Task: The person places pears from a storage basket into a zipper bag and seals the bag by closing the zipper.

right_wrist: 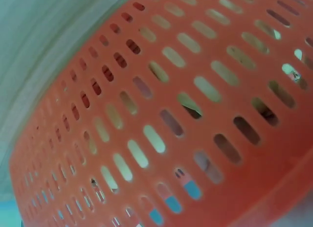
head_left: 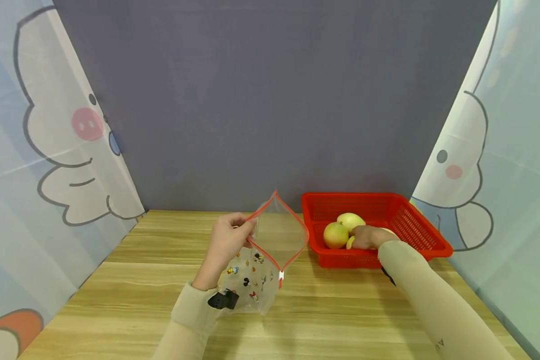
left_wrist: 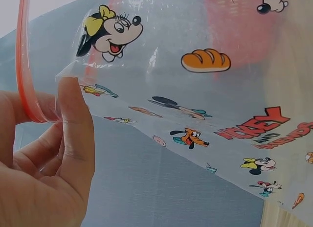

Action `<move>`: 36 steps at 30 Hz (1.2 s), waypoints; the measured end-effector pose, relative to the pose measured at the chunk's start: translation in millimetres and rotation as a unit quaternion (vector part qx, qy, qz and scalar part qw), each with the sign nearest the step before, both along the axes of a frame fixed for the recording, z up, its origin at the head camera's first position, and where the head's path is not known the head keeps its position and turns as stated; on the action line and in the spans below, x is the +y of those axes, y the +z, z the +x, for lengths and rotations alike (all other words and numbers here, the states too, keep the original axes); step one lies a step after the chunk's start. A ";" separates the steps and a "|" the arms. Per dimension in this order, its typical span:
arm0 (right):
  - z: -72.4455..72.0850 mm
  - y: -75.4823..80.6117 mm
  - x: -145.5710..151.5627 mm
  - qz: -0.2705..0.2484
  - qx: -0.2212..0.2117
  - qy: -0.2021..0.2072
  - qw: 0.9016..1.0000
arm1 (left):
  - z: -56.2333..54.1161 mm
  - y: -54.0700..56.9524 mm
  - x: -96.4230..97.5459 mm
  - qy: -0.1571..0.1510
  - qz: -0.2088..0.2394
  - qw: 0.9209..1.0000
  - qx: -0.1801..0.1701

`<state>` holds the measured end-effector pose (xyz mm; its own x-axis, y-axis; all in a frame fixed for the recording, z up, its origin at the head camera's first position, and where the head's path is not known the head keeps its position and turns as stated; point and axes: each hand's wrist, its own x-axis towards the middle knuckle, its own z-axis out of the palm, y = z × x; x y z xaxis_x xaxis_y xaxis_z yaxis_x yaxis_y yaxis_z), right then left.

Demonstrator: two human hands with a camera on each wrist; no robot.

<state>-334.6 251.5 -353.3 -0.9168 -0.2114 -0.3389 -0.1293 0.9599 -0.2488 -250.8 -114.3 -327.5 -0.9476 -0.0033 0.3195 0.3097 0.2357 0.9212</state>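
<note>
My left hand (head_left: 231, 234) pinches the rim of a clear zip bag (left_wrist: 161, 75) between thumb and fingers. The bag has cartoon prints and a red zip edge, and its mouth gapes in a diamond shape in the head view. A white slider (head_left: 281, 275) sits at the mouth's near corner. On the right, my right hand (head_left: 368, 237) reaches down into a red plastic basket (head_left: 432, 245), among yellow fruits. A round yellow-green fruit (head_left: 336, 235) lies left of it and a paler one (head_left: 351, 220) behind. Its fingertips are hidden; I cannot tell whether they grip a fruit.
The slotted basket wall (right_wrist: 161, 119) fills most of the right wrist view, with pale shapes showing through the slots. Wood-grain table (head_left: 130, 270) extends under the bag and basket. A grey panel (head_left: 270, 100) stands behind, with cartoon-printed curtains (head_left: 513, 150) at both sides.
</note>
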 end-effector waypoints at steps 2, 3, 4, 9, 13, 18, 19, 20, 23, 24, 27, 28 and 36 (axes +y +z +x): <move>0.2 -0.1 0.0 -0.007 0.001 -0.004 1.000 | -0.2 0.4 -0.3 -0.002 -0.001 1.000 0.002; 0.5 0.2 0.1 -0.009 0.003 -0.006 1.000 | -0.2 0.6 -0.4 -0.003 -0.002 1.000 0.001; 0.8 0.5 0.2 -0.011 0.004 -0.009 1.000 | -0.5 0.5 -0.5 -0.003 -0.001 1.000 0.001; 3.4 2.1 2.7 -0.018 0.020 -0.013 1.000 | 0.6 1.0 -1.1 -0.001 -0.001 1.000 -0.002; 4.4 1.1 5.8 -0.044 0.029 -0.020 0.998 | 1.6 1.6 -1.2 -0.001 -0.002 1.000 0.000; 5.6 5.8 9.1 -0.086 0.045 -0.020 0.995 | 1.9 2.2 -1.8 -0.001 -0.005 1.000 0.001; 5.8 7.5 9.6 -0.091 0.050 -0.020 0.994 | 2.0 2.3 -2.1 0.000 -0.005 1.000 0.001; 5.5 8.9 10.2 -0.094 0.053 -0.019 0.994 | 2.2 2.5 -2.3 0.000 -0.004 1.000 0.000; 5.2 11.6 11.6 -0.097 0.060 -0.026 0.993 | 2.1 2.2 -2.6 -0.001 -0.003 1.000 -0.003; 5.9 12.7 11.6 -0.098 0.062 -0.028 0.993 | 1.5 1.5 -2.6 -0.001 -0.002 1.000 -0.005; 7.5 15.7 9.4 -0.101 0.081 -0.036 0.991 | 1.2 1.6 -2.5 -0.001 -0.002 1.000 -0.007; 8.1 16.6 8.7 -0.104 0.088 -0.037 0.990 | 1.4 1.9 -2.4 -0.001 -0.001 1.000 -0.007; 13.9 21.8 6.4 -0.132 0.134 -0.042 0.981 | 1.9 1.5 -0.8 0.000 0.001 1.000 -0.005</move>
<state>-320.7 257.8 -331.5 -0.9833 -0.1800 -0.0272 -0.1479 0.8767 -0.4577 -248.9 -115.1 -326.1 -0.9506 -0.0042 0.3104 0.3009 0.2332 0.9247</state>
